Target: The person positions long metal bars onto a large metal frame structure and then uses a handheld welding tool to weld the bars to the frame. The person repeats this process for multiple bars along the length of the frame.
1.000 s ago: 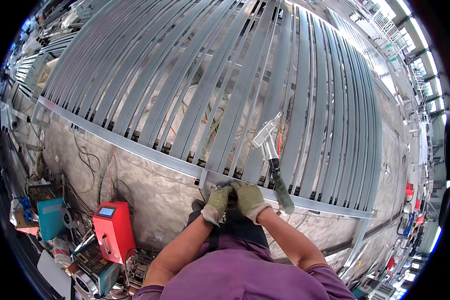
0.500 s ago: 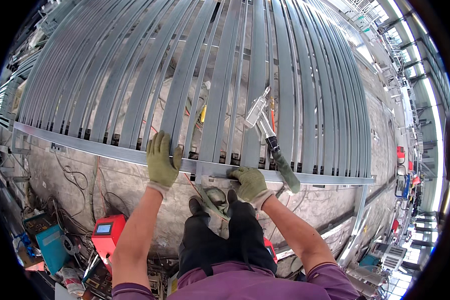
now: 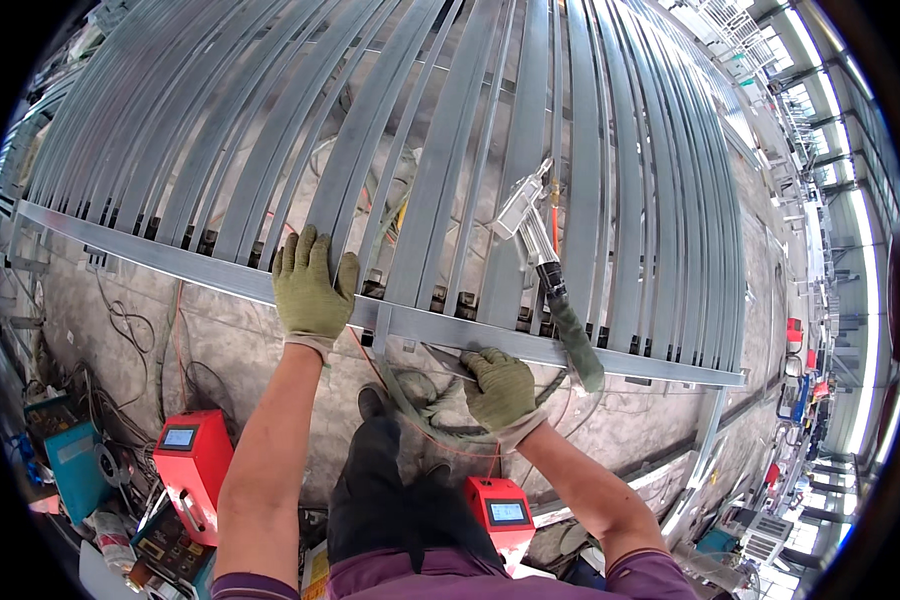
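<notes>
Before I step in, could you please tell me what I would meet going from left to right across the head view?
Teal boxy machine, left red boxy machine with a screen, left grip in an olive glove, right grip in an olive glove, dark green sleeve of a silver metal tool.

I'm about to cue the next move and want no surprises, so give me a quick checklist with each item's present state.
1. Left hand steady on the rail: ok, laid flat over it, fingers reaching toward the bars.
2. Right hand grip known: cannot tell, it is curled by the rail's lower edge and the palm is hidden.
3. Hand tool apart from both hands: ok, it lies on the bars.
4. Hose away from the feet: not ok, it curves near a shoe.
5. Screen lit on the lower-left red box: ok.
</notes>
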Motion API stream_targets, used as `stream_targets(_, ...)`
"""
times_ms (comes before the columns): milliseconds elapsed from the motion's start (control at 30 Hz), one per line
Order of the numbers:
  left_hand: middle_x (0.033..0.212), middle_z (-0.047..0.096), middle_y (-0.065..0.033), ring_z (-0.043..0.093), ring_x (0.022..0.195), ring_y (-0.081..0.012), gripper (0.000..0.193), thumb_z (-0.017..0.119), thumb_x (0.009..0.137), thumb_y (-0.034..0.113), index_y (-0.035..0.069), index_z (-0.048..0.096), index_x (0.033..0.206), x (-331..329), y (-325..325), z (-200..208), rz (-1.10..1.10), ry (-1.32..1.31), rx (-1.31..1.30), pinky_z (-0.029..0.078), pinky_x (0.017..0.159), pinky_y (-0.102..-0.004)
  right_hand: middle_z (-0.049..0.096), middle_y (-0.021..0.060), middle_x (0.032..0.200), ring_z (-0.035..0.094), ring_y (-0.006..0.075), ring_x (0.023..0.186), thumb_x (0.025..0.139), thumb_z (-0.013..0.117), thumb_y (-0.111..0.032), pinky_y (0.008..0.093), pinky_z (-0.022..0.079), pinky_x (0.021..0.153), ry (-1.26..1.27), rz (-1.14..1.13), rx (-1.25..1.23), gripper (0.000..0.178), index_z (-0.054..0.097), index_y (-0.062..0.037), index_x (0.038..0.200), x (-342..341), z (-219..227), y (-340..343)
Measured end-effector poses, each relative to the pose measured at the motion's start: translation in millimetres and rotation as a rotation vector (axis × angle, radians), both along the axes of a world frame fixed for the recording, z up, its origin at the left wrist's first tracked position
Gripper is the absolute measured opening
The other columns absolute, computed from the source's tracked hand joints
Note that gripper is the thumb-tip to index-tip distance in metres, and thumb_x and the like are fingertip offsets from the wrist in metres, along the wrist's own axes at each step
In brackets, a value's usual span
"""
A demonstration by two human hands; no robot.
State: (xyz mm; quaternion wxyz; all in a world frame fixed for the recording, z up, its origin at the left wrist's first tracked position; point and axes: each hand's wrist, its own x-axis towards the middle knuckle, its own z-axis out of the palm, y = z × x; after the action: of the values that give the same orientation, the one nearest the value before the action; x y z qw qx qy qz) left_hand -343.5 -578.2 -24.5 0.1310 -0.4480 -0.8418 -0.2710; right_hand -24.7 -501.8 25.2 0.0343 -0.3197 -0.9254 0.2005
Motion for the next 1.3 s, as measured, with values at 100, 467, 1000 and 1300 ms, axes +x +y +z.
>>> stream_targets(100, 0.140, 0.067, -0.0259, 0.060, 0.131, -0.0506, 0.048, 0.064, 0.101, 0.038, -0.002, 0.069, 0.125, -1.7, -1.0, -0.3, -0.018, -0.041, 0.017, 0.041, 0.117, -0.0577, 0.074, 0.0129, 0.107, 0.071, 0.0359, 0.096, 0.083, 0.074, -0.017, 0.0488, 0.057, 0.082, 0.079, -0.039, 0.077, 0.031, 0.077, -0.0106, 0.114, -1.2, -8.9, -8.9)
stream_targets(467, 0.139, 0.067, -0.0247, 0.059, 0.131, -0.0519, 0.043, 0.064, 0.099, 0.035, -0.002, 0.071, 0.121, 1.4, -6.9, -5.2, 0.000, -0.054, 0.011, 0.042, 0.116, -0.0574, 0.073, 0.0114, 0.093, 0.070, 0.0351, 0.088, 0.082, 0.077, -0.020, 0.0482, 0.053, 0.076, 0.185, 0.136, 0.157, 0.020, 0.078, -0.0107, 0.100, -9.3, -11.3, 8.3)
stream_targets(1000, 0.142, 0.066, -0.0247, 0.059, 0.131, -0.0494, 0.043, 0.061, 0.099, 0.034, -0.001, 0.070, 0.123, 4.7, -4.2, 2.2, 0.039, -0.047, -0.017, 0.041, 0.117, -0.0577, 0.073, 0.0070, 0.090, 0.071, 0.0330, 0.078, 0.087, 0.081, -0.029, 0.0473, 0.054, 0.070, 0.242, 0.172, 0.153, 0.018, 0.076, -0.0123, 0.093, -17.1, -16.6, 24.7)
stream_targets(1300, 0.138, 0.067, -0.0229, 0.060, 0.129, -0.0479, 0.038, 0.065, 0.095, 0.030, 0.000, 0.070, 0.118, -0.9, -6.2, 9.4, 0.041, -0.052, 0.033, 0.044, 0.111, -0.0569, 0.074, 0.0104, 0.094, 0.073, 0.0323, 0.089, 0.094, 0.072, -0.037, 0.0457, 0.055, 0.078, 0.005, 0.309, 0.181, 0.026, 0.073, -0.0112, 0.096, -63.0, -8.1, 28.3)
